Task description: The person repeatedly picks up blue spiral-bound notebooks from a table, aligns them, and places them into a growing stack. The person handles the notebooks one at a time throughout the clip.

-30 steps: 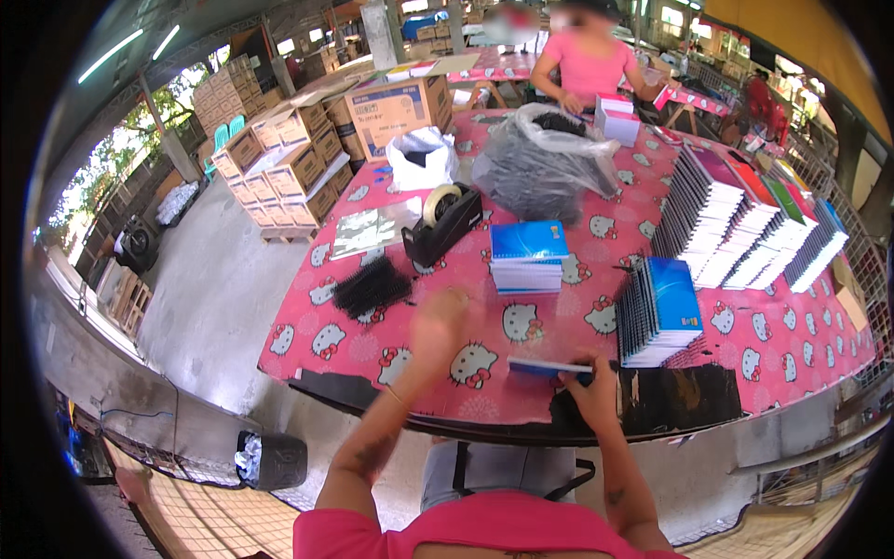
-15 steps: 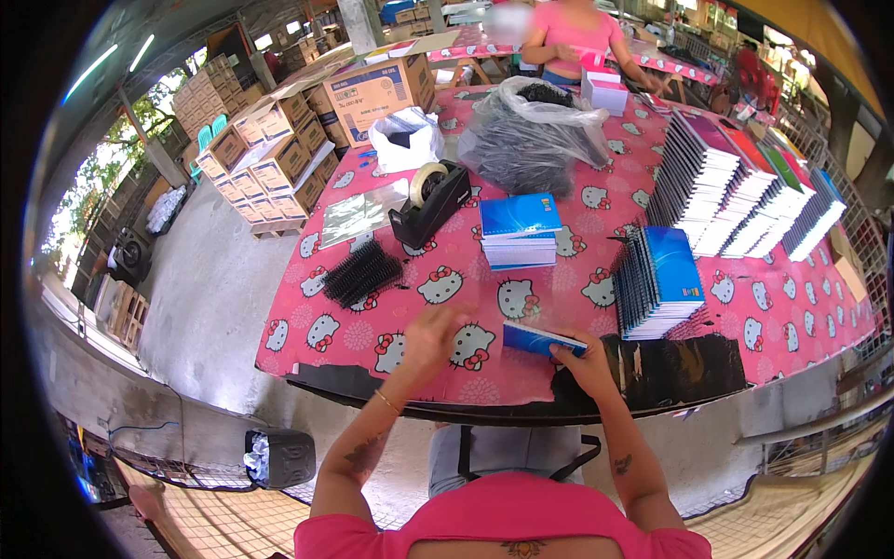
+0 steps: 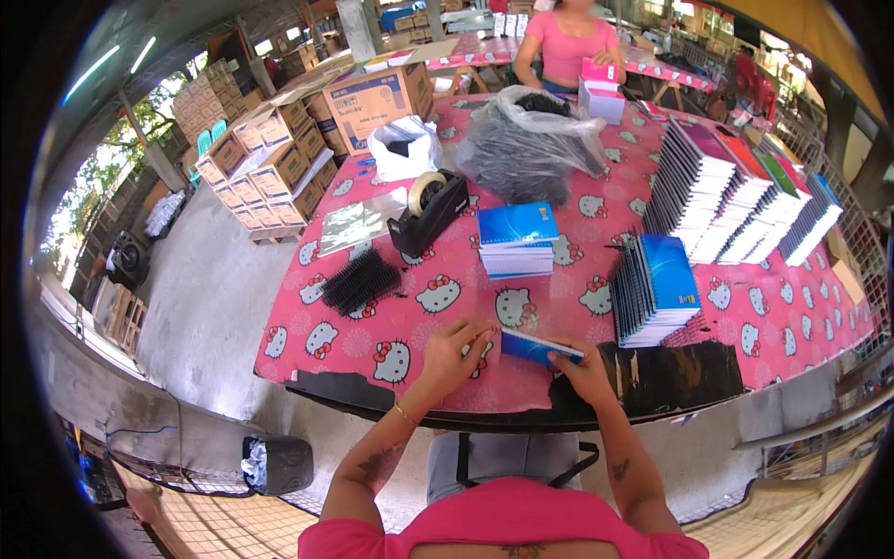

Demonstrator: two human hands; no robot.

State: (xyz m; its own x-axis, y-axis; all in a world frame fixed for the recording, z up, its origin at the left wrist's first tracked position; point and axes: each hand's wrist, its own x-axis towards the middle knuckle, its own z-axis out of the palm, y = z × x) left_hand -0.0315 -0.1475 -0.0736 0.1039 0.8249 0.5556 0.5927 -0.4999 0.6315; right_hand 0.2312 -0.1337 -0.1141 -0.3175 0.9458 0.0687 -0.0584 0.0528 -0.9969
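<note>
My right hand (image 3: 584, 371) grips a blue-covered notebook (image 3: 529, 348) at its right end, thumb on top, tilted just above the table's front part. At the notebook's left end, my left hand (image 3: 456, 358) has its fingers drawn together in a pinch; whatever is between them is too small to make out. Beyond lies a short stack of blue notebooks with punched edges (image 3: 518, 261). To its right stands a taller stack of blue notebooks with black spiral bindings (image 3: 672, 270). A pile of loose black binding coils (image 3: 361, 281) rests on the left of the table.
A black tape dispenser (image 3: 430, 216), a clear plastic sheet (image 3: 361, 222), a white bag (image 3: 404, 149) and a large bag of black coils (image 3: 526, 154) lie farther back. Tall notebook stacks (image 3: 698, 191) stand right. Cartons (image 3: 380, 104) are far left; a co-worker (image 3: 572, 48) stands opposite.
My left hand has moved right and in to the notebook's left end. My right hand keeps its hold. The co-worker has drawn an outstretched arm in toward the pink-topped stack.
</note>
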